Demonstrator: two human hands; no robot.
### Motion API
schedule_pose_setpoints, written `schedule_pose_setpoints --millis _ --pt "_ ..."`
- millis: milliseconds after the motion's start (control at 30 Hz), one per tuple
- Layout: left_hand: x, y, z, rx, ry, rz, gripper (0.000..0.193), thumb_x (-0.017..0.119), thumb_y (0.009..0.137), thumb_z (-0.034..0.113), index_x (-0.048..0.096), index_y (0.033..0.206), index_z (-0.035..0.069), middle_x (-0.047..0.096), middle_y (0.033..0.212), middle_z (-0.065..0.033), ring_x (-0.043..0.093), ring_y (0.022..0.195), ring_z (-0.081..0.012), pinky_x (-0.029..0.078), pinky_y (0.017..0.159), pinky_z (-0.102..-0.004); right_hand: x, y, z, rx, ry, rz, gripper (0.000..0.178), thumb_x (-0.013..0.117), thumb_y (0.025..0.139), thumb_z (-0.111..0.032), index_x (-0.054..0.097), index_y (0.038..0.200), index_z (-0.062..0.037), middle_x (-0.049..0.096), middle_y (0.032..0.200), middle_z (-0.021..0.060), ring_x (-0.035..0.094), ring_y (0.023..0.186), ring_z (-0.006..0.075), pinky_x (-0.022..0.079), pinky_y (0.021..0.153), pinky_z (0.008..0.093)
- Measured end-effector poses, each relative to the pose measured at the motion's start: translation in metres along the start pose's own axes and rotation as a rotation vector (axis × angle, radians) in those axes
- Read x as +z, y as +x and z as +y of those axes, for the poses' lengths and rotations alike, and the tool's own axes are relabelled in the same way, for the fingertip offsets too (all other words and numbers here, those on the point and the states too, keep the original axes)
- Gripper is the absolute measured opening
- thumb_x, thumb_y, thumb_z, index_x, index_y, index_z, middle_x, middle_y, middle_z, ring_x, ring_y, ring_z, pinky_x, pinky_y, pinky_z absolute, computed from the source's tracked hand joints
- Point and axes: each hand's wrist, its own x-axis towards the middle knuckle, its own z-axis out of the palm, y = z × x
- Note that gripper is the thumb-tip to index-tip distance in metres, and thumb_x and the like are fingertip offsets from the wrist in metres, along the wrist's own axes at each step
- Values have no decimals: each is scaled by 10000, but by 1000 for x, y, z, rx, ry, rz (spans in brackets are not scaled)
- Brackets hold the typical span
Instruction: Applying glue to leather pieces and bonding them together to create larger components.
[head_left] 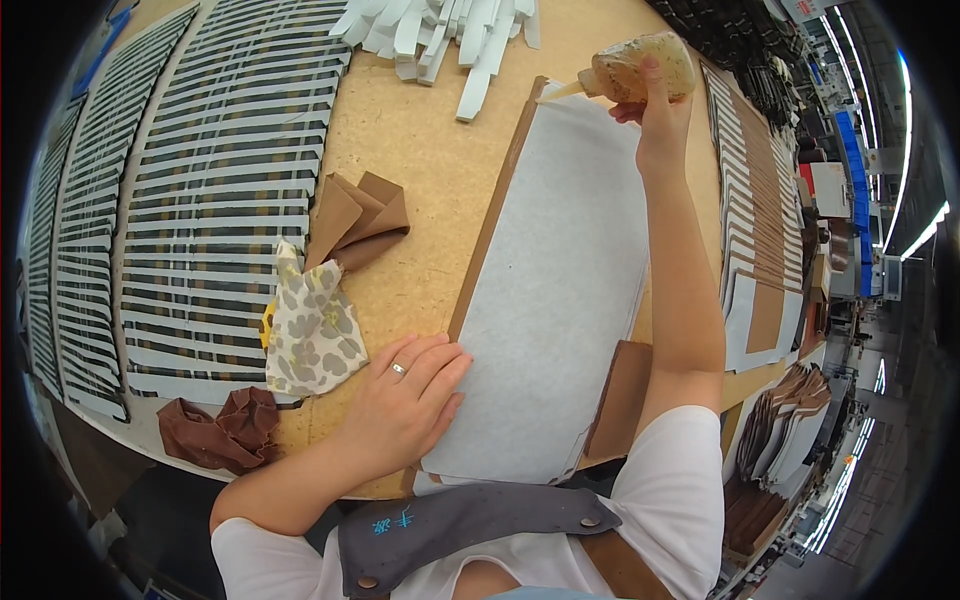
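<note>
A long white sheet lies lengthwise in front of me, with a narrow brown border along its left side. My right hand is closed around a squeeze bottle of cloudy amber liquid, tilted on its side. The bottle's pale nozzle points left and down, its tip at the sheet's far left corner; I cannot tell if it touches. Lying flat with fingers stretched out, my left hand rests on the near left edge of the sheet and wears a ring.
Rows of white strips on dark pieces cover the left. White strips are heaped at the far side. Folded brown material, a patterned cloth and a crumpled reddish-brown cloth lie left of the sheet. More striped pieces lie right.
</note>
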Motion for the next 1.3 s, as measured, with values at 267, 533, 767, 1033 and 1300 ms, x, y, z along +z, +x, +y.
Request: schedule_pose_setpoints --millis 267,533,767,1033,1300 --pt "-1 1 2 -5 3 -2 441 667 739 87 529 1154 24 542 1143 -122 511 1106 -294 383 965 -442 2 -20 -5 27 2 -48 516 646 847 -459 516 1044 0 628 793 105 593 519 148 454 433 230" --pt "-1 1 1 -6 1 -6 437 666 741 86 528 1151 18 538 1148 -124 508 1107 -298 380 971 -444 6 -41 -10 65 -3 -76 493 601 879 -448 516 1052 5 621 825 98 598 554 140 459 427 227" --pt "-1 1 0 -14 -33 12 432 669 733 70 534 1139 10 536 1142 -131 508 1102 -307 389 961 -440 10 -60 -16 96 24 -130 492 601 880 -446 510 1062 1 614 825 94 578 538 137 454 419 229" --pt "-4 0 2 -60 -160 106 339 601 776 17 528 1106 4 511 1096 -138 519 1017 -319 407 890 -422 7 -68 -19 33 38 -61 469 603 889 -414 501 1059 11 618 831 105 595 552 149 455 421 225" --pt "-10 0 1 -252 -378 152 274 520 813 -33 502 1084 3 495 1093 -160 498 1031 -314 394 915 -367 8 -74 -19 94 28 -65 485 593 890 -431 500 1066 11 618 836 106 600 559 150 452 416 225"
